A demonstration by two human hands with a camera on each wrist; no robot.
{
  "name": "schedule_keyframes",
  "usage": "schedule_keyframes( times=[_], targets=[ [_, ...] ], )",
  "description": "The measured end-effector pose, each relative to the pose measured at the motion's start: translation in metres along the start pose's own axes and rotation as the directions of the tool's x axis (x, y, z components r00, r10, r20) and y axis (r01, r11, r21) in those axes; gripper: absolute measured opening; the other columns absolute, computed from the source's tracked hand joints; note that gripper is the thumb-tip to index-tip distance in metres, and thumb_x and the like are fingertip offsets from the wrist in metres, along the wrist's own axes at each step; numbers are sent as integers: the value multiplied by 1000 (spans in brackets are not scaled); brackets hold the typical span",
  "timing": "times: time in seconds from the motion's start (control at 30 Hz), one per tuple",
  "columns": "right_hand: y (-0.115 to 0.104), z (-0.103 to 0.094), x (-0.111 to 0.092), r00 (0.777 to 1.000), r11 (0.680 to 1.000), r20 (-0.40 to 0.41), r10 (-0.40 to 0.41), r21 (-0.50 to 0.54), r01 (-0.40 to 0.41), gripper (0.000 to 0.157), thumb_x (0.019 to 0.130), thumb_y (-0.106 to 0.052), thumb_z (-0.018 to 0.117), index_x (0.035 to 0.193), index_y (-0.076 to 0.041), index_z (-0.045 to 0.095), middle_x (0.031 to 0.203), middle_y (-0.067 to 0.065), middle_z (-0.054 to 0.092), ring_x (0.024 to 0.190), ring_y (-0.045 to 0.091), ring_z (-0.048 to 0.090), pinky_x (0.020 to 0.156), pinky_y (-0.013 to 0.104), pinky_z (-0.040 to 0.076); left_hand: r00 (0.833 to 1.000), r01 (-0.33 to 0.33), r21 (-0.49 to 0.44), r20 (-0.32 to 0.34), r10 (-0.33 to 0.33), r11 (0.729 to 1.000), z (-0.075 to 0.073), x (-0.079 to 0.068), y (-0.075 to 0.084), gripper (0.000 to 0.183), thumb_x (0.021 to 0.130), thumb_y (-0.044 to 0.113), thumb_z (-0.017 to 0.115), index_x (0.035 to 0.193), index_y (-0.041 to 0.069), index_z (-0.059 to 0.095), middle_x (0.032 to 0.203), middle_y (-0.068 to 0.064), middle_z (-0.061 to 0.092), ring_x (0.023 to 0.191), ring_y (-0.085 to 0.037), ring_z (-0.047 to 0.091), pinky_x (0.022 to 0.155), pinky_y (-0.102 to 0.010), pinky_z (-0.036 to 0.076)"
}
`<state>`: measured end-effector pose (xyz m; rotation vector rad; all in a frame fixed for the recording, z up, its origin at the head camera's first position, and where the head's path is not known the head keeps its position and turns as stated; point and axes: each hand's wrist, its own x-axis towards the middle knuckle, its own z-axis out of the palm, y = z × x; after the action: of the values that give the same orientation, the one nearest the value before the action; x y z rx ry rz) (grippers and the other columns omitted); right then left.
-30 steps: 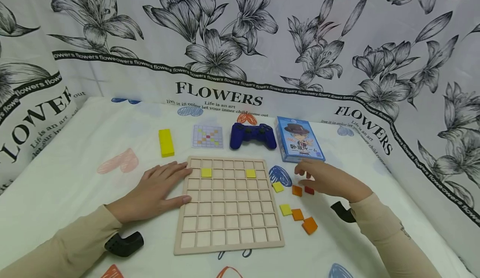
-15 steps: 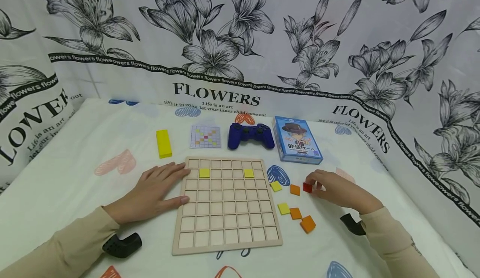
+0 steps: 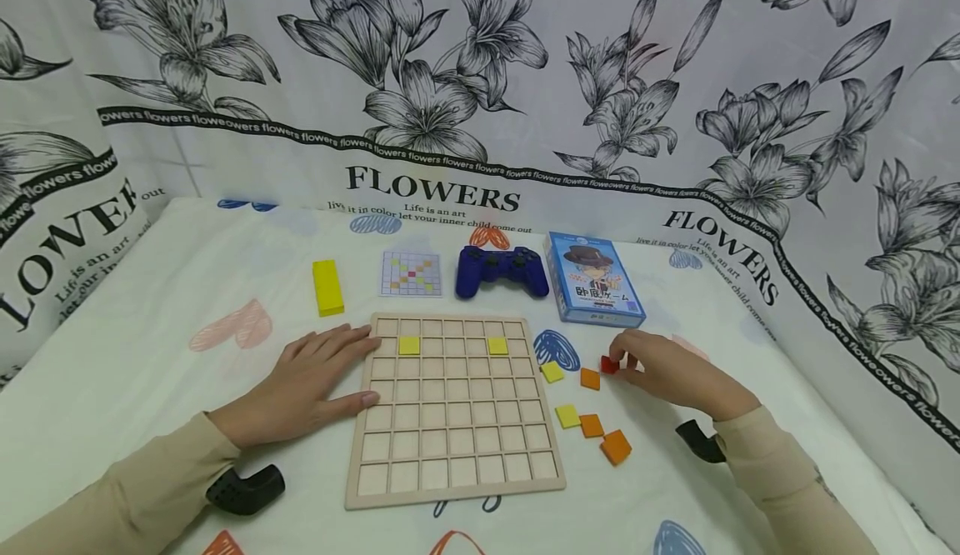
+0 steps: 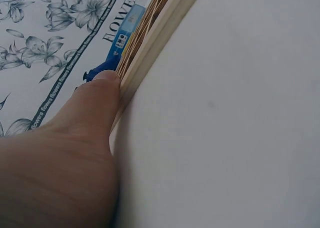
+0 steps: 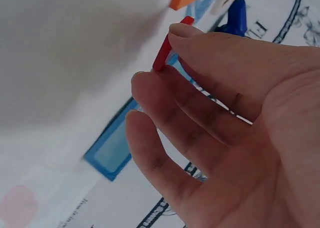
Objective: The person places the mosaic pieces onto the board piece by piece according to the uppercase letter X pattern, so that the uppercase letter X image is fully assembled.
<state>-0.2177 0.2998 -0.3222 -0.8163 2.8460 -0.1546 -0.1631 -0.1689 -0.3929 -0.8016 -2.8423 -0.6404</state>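
Observation:
A wooden grid board (image 3: pixel 459 497) lies in the middle of the table, with one yellow tile (image 3: pixel 409 345) and another yellow tile (image 3: pixel 497 346) in its second row. My left hand (image 3: pixel 300 384) rests flat at the board's left edge, thumb and fingertips touching the frame. Right of the board, my right hand (image 3: pixel 663 369) pinches a red square tile (image 5: pixel 165 51) between thumb and fingers, tilted on edge in the right wrist view. Beside it lie orange tiles, the closest (image 3: pixel 590 379) just left of the red one, and loose yellow tiles such as this yellow tile (image 3: pixel 567 416).
Behind the board stand a yellow block (image 3: pixel 327 287), a card with a coloured grid pattern (image 3: pixel 411 273), a dark blue game controller (image 3: pixel 502 271) and a blue box (image 3: pixel 595 280). A flower-printed curtain (image 3: pixel 427 55) hangs behind the table.
My right hand has come down to the red tile, pinched it and lifted it slightly, shifting it a little away from me. The left hand keeps its place on the board.

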Motion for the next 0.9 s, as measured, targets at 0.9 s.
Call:
schedule_keyframes(
  times=[0.9],
  targets=[
    [-147,0,98,891,891,24,-452,-14,453,14,94,-26,62,107,-20,61,108,-11,58,89,4,57,80,20,49,1000,-3,-12,-7,3,1000,-2,-1,0,70,91,59,53,145,16,41,151,-9,37,138,-35,30,104,-57,20]
  ],
)
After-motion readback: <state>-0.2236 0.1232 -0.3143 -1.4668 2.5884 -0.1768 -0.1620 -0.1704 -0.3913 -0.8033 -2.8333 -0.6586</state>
